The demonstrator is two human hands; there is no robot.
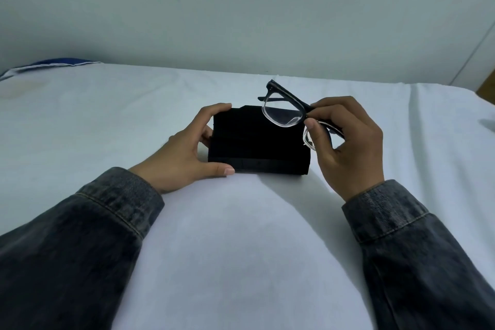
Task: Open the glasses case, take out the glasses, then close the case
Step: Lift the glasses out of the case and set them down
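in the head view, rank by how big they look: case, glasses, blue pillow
1. case, largest.
2. glasses, partly hidden by the right hand.
3. pillow, only an edge shows, and it lies farther off, so its rank is unsure.

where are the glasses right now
In the head view, the glasses are pinched in the right hand, lifted just above the right end of the black case.

Head view looks down, forward, close, perhaps seated.

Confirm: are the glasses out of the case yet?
Out. The right hand pinches the glasses by the frame, lifted above the black case, which the left hand steadies on the white sheet.
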